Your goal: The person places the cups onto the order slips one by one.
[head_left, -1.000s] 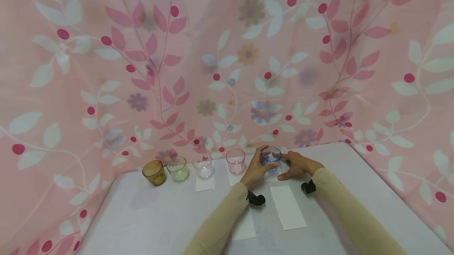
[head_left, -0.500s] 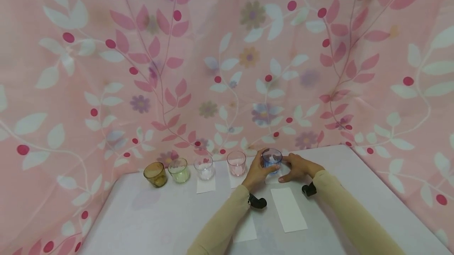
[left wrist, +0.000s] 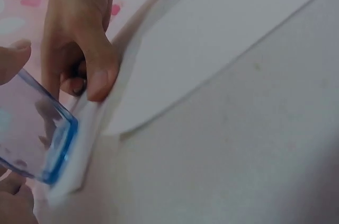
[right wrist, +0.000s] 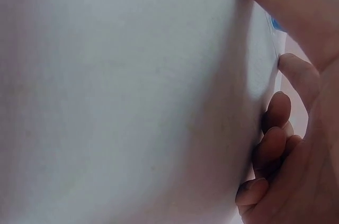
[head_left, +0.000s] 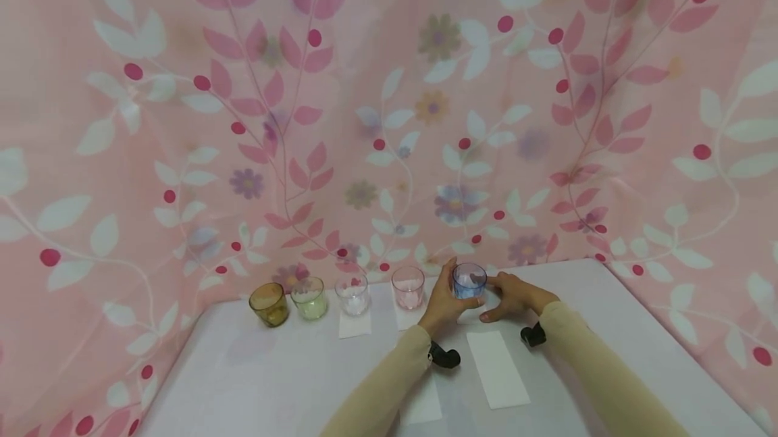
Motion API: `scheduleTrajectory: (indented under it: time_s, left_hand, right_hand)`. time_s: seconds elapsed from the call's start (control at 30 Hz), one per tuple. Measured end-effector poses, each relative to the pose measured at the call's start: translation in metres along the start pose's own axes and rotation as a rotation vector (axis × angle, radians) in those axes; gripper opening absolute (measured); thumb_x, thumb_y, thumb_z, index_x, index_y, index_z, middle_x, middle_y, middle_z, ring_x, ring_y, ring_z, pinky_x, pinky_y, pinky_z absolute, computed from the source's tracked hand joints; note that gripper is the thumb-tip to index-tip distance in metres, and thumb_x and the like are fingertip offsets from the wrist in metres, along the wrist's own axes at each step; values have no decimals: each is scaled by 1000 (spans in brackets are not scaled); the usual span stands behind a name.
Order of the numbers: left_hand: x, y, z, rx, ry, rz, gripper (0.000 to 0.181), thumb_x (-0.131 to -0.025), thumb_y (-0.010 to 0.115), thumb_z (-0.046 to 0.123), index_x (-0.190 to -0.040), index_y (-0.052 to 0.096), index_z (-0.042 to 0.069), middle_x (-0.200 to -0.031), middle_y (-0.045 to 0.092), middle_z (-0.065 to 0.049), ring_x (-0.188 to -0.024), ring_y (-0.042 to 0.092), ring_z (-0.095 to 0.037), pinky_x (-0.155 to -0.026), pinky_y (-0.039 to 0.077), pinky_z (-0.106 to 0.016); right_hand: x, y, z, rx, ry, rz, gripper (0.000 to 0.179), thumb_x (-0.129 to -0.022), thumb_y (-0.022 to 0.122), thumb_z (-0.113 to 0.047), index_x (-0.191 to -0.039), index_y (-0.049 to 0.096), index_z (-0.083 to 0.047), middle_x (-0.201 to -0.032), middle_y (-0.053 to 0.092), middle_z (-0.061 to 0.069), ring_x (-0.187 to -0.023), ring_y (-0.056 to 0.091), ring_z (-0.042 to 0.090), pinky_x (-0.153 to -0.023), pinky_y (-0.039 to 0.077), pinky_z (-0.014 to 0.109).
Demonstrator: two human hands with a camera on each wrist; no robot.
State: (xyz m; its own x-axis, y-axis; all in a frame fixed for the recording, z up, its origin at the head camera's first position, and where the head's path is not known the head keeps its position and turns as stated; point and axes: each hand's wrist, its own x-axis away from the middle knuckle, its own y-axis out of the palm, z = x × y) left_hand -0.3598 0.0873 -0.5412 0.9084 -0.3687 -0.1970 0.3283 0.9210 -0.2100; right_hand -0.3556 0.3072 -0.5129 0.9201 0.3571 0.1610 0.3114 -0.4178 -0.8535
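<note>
My left hand [head_left: 446, 304] holds a clear blue glass [head_left: 470, 281] near the back right of the table, fingers on its left side and thumb along the front. In the left wrist view the blue glass [left wrist: 34, 123] is just over a white paper strip [left wrist: 79, 166]. My right hand [head_left: 513, 296] is low at the glass's right side. Its thumb and index finger take the strip's edge between them; in the right wrist view the other fingers [right wrist: 273, 144] are curled at the table.
To the left stand a pink glass [head_left: 408, 288], a colourless glass [head_left: 352, 296], a green glass [head_left: 310, 300] and a tilted amber glass [head_left: 269, 304]. White paper strips [head_left: 498, 369] lie in front, one partly under my left forearm. A patterned pink curtain [head_left: 389, 106] hangs behind the table.
The head view has tilted up slightly. The blue glass has risen a little against its paper strip in my left hand. The right hand has stayed at the strip.
</note>
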Motion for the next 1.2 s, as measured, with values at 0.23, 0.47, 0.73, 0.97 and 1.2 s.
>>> scheduleTrajectory:
  time_s: [0.23,0.47,0.73,0.97,1.2]
  left_hand:
    - [9,-1,28,-134,116,131,109,-83,91,22,-169,25,17,-173,33,-9,-156,38,-40,-125,38,-56]
    - [26,-25,74,-31,324,214,88,-89,84,7,-163,36,11,-169,41,-8,-156,40,-28,-128,35,-41]
    - [66,-88,104,88,434,389,61,-94,77,2,-149,52,-1,-149,62,-17,-137,61,-36,-119,46,-52]
    - [100,-160,94,-67,514,704,38,-90,77,-8,-128,67,-6,-127,72,-23,-119,68,-36,-107,57,-35]
    - [127,-235,65,-338,558,982,44,-83,86,-3,-124,71,-5,-93,69,-22,-93,61,-22,-101,51,-33]
  right_hand:
    - [-1,2,2,18,-1,2,91,-77,94,-47,-147,58,-2,-120,59,15,-114,55,33,-107,48,65]
    - [-1,2,1,17,14,-4,96,-79,93,-48,-152,52,0,-120,59,15,-112,55,33,-108,48,66]
    - [0,2,0,17,-20,-1,84,-79,93,-42,-144,58,-1,-107,52,9,-101,48,27,-94,50,49]
    - [1,2,1,15,-22,-6,89,-79,93,-41,-148,56,1,-110,53,11,-103,49,29,-98,50,53]
    - [2,0,2,6,-46,2,82,-79,93,-41,-141,59,1,-105,51,10,-98,48,26,-87,47,41]
